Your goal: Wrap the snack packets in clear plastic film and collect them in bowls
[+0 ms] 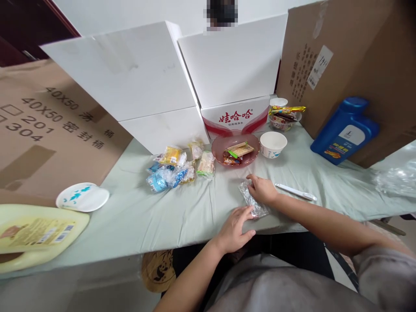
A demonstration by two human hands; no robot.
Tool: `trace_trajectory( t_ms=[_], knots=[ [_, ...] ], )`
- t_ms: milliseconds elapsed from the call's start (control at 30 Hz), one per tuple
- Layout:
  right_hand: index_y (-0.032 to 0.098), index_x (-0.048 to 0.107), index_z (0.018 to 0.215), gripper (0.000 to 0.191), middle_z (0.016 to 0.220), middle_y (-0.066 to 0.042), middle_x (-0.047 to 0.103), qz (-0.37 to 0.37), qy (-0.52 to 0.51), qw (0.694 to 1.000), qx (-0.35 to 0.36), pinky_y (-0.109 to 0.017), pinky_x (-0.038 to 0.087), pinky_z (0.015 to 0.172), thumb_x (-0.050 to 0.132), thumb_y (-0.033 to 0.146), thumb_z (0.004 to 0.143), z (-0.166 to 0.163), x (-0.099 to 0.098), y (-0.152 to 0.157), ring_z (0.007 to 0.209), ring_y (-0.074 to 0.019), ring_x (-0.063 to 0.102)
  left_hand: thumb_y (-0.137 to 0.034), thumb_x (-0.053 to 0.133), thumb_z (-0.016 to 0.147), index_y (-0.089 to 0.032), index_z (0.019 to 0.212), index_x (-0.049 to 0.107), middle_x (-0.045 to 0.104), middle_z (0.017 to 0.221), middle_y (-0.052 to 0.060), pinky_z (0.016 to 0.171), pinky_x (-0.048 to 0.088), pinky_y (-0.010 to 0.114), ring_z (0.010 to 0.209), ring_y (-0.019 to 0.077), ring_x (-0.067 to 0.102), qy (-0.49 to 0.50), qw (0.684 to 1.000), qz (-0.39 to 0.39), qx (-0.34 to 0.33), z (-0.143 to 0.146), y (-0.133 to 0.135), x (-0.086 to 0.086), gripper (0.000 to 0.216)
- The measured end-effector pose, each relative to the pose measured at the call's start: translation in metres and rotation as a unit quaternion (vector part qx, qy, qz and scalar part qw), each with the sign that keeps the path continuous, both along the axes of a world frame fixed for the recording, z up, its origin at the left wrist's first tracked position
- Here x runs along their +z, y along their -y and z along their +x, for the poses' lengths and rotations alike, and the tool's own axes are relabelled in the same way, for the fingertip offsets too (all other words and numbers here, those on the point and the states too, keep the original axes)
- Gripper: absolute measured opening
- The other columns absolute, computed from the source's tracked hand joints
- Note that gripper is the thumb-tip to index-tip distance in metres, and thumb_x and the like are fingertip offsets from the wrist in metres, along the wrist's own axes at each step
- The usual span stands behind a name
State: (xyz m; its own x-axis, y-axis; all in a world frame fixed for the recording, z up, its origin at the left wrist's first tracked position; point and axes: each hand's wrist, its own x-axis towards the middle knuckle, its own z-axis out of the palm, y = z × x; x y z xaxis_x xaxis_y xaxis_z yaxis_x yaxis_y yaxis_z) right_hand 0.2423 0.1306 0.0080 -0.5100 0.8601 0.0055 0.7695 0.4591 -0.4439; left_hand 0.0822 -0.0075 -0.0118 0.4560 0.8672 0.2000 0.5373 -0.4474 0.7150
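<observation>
A clear plastic snack wrapper (252, 202) lies near the front edge of the pale green tablecloth (156, 216). My right hand (262, 190) rests on its upper end, fingers curled down and pressing it. My left hand (234, 229) lies at its lower end, fingers together, touching the wrapper's edge. A white pen-like tool (295, 191) lies just right of my right hand.
A pink bowl (235, 150) holds snacks; a white paper cup (273, 144) stands beside it. Several wrapped snacks (177, 168) lie left of the bowl. A blue jug (344, 130), a white plate (82, 197), a yellow bottle (35, 236), cardboard and white boxes (152, 78) surround the table.
</observation>
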Motion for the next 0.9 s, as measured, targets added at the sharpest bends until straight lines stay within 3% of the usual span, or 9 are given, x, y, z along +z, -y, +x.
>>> trace_trajectory(
  t_ms=[100,233,400,467,533,600,667,767,900],
  knots=[
    [0.014,0.048,0.130,0.038,0.115,-0.014,0.065,0.068,0.015,0.998,-0.005,-0.032,0.045,0.082,0.039,0.020,0.093,0.003,-0.007,0.006,0.098,-0.0234,0.063,-0.027,0.058,0.085,-0.023,0.139,0.039,0.068,0.118,0.007,0.108,0.037,0.049,0.128,0.0256,0.048,-0.013,1.000,0.001,0.000,0.001,-0.002,0.004,0.057],
    [0.012,0.056,0.119,0.031,0.105,-0.015,0.065,0.114,0.029,0.993,0.001,-0.038,0.045,0.086,0.044,0.026,0.094,0.014,-0.003,-0.001,0.098,-0.0264,0.059,-0.027,0.058,0.085,-0.024,0.133,0.047,0.066,0.119,0.007,0.106,0.040,0.048,0.127,0.0252,0.049,-0.027,1.000,-0.005,0.008,0.002,-0.003,0.008,0.049],
    [0.015,0.060,0.112,0.031,0.108,-0.014,0.062,0.167,-0.128,0.975,0.077,-0.042,0.044,0.093,0.047,0.037,0.095,0.035,0.008,0.009,0.105,-0.0257,0.054,-0.027,0.059,0.085,-0.024,0.132,0.047,0.066,0.116,0.008,0.104,0.042,0.049,0.123,0.0264,0.051,-0.028,0.999,-0.005,0.016,0.003,0.001,0.007,0.049],
    [0.015,0.059,0.120,0.041,0.116,-0.015,0.062,0.145,-0.130,0.966,0.171,-0.044,0.042,0.097,0.046,0.045,0.094,0.044,0.004,0.026,0.113,-0.0262,0.052,-0.027,0.058,0.086,-0.023,0.131,0.048,0.062,0.121,0.009,0.100,0.045,0.046,0.120,0.0255,0.053,-0.012,0.999,0.006,0.040,0.002,0.002,0.009,0.046],
    [0.013,0.050,0.135,0.063,0.133,-0.018,0.054,0.111,-0.082,0.956,0.259,-0.048,0.036,0.104,0.048,0.058,0.090,0.050,-0.005,0.044,0.128,-0.0294,0.044,-0.027,0.055,0.088,-0.022,0.125,0.051,0.059,0.121,0.011,0.097,0.048,0.043,0.115,0.0240,0.055,-0.002,0.993,0.048,0.112,0.000,-0.001,0.015,0.037],
    [0.011,0.037,0.145,0.083,0.147,-0.020,0.040,0.090,-0.028,0.953,0.288,-0.052,0.026,0.110,0.047,0.067,0.086,0.053,-0.014,0.057,0.139,-0.0320,0.029,-0.025,0.051,0.090,-0.020,0.115,0.056,0.059,0.112,0.011,0.094,0.048,0.042,0.108,0.0228,0.056,-0.011,0.977,0.109,0.182,-0.001,-0.011,0.024,0.025],
    [0.009,0.031,0.148,0.089,0.152,-0.021,0.032,0.081,0.003,0.958,0.276,-0.053,0.019,0.113,0.049,0.068,0.084,0.052,-0.020,0.066,0.143,-0.0327,0.021,-0.022,0.048,0.091,-0.020,0.105,0.059,0.060,0.103,0.009,0.092,0.048,0.041,0.102,0.0220,0.056,-0.040,0.973,0.151,0.171,-0.001,-0.028,0.031,0.018],
    [0.007,0.039,0.144,0.080,0.149,-0.022,0.036,0.097,0.007,0.963,0.251,-0.053,0.023,0.111,0.055,0.059,0.085,0.051,-0.021,0.077,0.140,-0.0347,0.025,-0.016,0.049,0.089,-0.020,0.097,0.063,0.064,0.101,0.007,0.095,0.046,0.042,0.105,0.0230,0.054,-0.100,0.980,0.160,0.068,-0.001,-0.056,0.028,0.016],
    [0.012,0.059,0.122,0.039,0.119,-0.015,0.063,0.125,-0.036,0.959,0.251,-0.042,0.040,0.094,0.050,0.037,0.094,0.051,-0.014,0.089,0.110,-0.0261,0.054,-0.016,0.055,0.085,-0.019,0.094,0.064,0.064,0.104,0.006,0.096,0.043,0.044,0.109,0.0242,0.053,-0.123,0.978,0.156,0.059,-0.004,-0.075,0.009,0.013]
  ],
)
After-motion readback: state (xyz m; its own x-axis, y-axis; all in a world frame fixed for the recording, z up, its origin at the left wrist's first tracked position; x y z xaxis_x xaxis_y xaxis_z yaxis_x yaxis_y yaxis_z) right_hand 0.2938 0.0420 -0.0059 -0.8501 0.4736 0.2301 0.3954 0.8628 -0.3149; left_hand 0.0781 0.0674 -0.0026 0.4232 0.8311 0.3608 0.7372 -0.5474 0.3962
